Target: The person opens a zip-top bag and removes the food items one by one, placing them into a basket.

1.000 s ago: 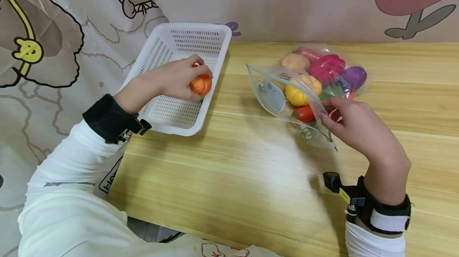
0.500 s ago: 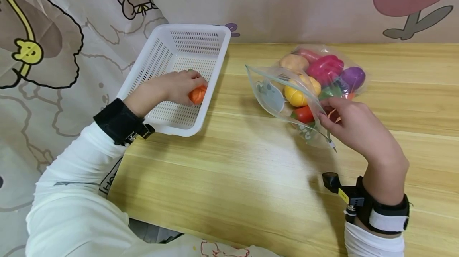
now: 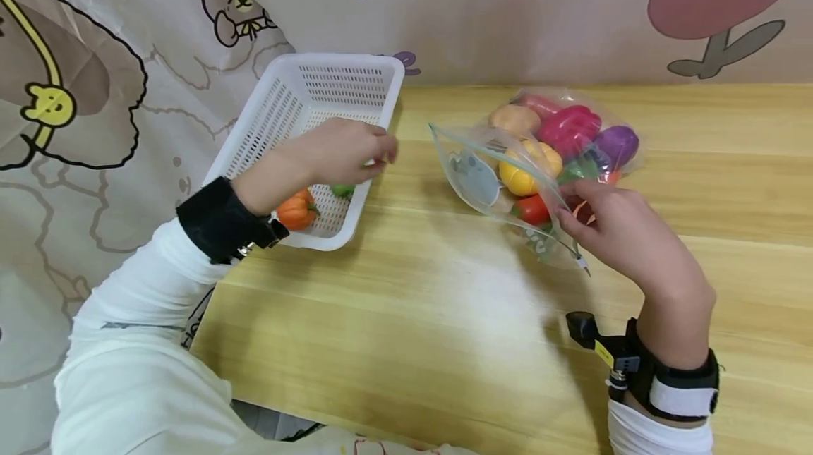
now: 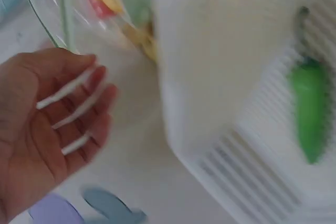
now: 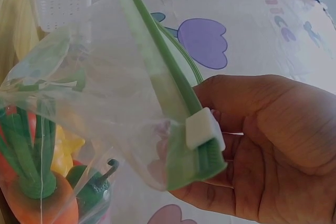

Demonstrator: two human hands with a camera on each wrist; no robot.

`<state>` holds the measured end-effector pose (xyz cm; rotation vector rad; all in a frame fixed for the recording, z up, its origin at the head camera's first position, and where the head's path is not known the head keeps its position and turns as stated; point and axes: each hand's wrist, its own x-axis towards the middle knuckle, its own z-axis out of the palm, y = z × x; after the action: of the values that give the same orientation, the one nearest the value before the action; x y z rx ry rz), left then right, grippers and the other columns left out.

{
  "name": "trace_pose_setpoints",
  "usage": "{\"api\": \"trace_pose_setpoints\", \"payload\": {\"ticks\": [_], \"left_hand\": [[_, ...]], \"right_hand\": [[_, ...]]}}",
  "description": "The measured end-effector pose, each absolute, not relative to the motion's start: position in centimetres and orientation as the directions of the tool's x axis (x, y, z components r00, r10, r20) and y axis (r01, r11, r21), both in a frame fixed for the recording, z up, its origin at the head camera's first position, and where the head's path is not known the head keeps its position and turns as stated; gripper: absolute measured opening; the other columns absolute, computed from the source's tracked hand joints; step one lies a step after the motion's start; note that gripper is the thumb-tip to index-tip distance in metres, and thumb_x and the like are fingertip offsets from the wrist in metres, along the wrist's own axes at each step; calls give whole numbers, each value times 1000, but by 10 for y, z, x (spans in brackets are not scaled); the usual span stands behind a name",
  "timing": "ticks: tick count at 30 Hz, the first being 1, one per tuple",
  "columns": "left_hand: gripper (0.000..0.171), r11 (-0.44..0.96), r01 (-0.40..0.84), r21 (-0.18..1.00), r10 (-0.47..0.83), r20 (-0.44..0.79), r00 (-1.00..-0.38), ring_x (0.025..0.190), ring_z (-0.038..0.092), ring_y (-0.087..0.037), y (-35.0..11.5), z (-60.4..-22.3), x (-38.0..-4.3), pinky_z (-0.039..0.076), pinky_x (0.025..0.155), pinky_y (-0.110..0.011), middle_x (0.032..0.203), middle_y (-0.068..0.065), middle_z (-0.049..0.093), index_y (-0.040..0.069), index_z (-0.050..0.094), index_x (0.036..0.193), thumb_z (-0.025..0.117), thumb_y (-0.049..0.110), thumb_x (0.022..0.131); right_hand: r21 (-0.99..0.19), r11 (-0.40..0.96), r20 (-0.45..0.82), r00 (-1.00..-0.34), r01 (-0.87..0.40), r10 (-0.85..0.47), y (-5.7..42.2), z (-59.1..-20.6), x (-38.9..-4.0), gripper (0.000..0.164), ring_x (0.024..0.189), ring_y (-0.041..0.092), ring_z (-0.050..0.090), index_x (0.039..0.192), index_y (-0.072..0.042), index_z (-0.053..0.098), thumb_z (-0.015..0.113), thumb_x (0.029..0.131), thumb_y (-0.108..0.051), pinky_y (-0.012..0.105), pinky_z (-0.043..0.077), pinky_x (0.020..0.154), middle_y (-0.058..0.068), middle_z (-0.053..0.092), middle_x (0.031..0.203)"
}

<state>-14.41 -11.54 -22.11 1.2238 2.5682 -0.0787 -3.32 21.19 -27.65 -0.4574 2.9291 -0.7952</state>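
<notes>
My left hand [image 3: 346, 152] is over the right rim of the white plastic basket [image 3: 254, 130], its fingers loosely bent around nothing. Inside the basket lie an orange toy pumpkin [image 3: 296, 210] and a green toy chili pepper [image 4: 311, 108], partly hidden by my left arm in the head view. With my right hand [image 3: 622, 229] I pinch the edge of a clear zip bag [image 5: 105, 77] near its white slider [image 5: 203, 129]. The bag's mouth gapes to the left. Through its plastic show a yellow fruit-like toy [image 3: 527, 171], a red toy [image 3: 532, 209], a purple toy [image 3: 617, 146] and several others.
The basket stands at the left side of the wooden table [image 3: 406, 328], by the patterned cloth [image 3: 483, 25] behind. Between basket and bag runs a strip of bare tabletop. A carrot-like toy [image 5: 42, 203] fills the bag's near part in the right wrist view.
My left hand has let go of the orange pumpkin, which now lies in the near part of the basket, and has moved right over the rim. My right hand keeps its grip on the bag.
</notes>
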Motion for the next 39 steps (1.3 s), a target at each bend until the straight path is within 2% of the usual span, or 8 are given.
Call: {"api": "trace_pose_setpoints", "payload": {"ticks": [3,7,12,21,27,31,34,39], "left_hand": [[16,474,873,114,872,-201,-447,78,61,-17,-91,-221,-132,51,69,-32,94,-2,67,10,63,100,51,9,89],[17,277,956,101,954,-145,-261,79,59,-20,-57,-225,-123,50,69,-34,90,-3,64,9,62,97,46,8,89],[27,186,981,55,950,-263,-166,98,58,-25,-18,-232,-121,47,86,-34,106,-5,62,11,60,110,42,8,90],[32,156,987,-30,873,-463,-152,95,59,-27,21,-247,-125,46,86,-36,117,-10,57,8,49,124,41,10,92],[41,167,982,-87,798,-574,-187,114,53,-27,42,-256,-122,48,89,-36,131,-9,50,14,38,135,40,16,93],[49,115,984,-133,757,-630,-174,131,41,-28,55,-262,-117,44,100,-37,139,-10,47,15,27,145,35,22,98],[48,72,984,-164,740,-653,-163,135,35,-24,63,-264,-115,39,106,-38,147,-6,38,16,26,147,30,25,100],[47,17,981,-192,714,-685,-146,134,33,-18,73,-266,-115,41,103,-36,152,-3,24,18,25,146,29,24,99]], "right_hand": [[-505,820,13,-952,-271,-306,211,-277,-32,22,72,23,60,104,2,61,60,88,-13,34,49,59,11,66,79],[-510,815,27,-952,-276,-305,210,-276,-32,20,73,25,63,103,2,61,60,87,-12,40,52,61,13,67,80],[-515,810,36,-951,-281,-307,209,-276,-33,20,73,27,64,101,2,61,60,87,-12,42,53,61,14,68,80],[-515,817,-2,-952,-260,-305,208,-275,-32,23,75,27,64,105,2,60,59,88,-14,43,52,63,15,68,81],[-498,809,66,-944,-313,-324,207,-275,-32,16,70,23,63,98,0,62,61,86,-10,33,49,57,11,68,76],[-494,808,82,-942,-322,-325,207,-276,-32,13,68,22,63,95,-1,62,62,85,-10,30,47,55,9,67,74],[-490,810,91,-943,-322,-320,206,-276,-31,11,68,22,62,93,-2,62,62,85,-10,32,47,56,9,67,74],[-486,815,103,-947,-315,-305,207,-274,-30,9,68,22,62,90,-3,61,63,85,-9,31,46,55,9,66,73]]}}
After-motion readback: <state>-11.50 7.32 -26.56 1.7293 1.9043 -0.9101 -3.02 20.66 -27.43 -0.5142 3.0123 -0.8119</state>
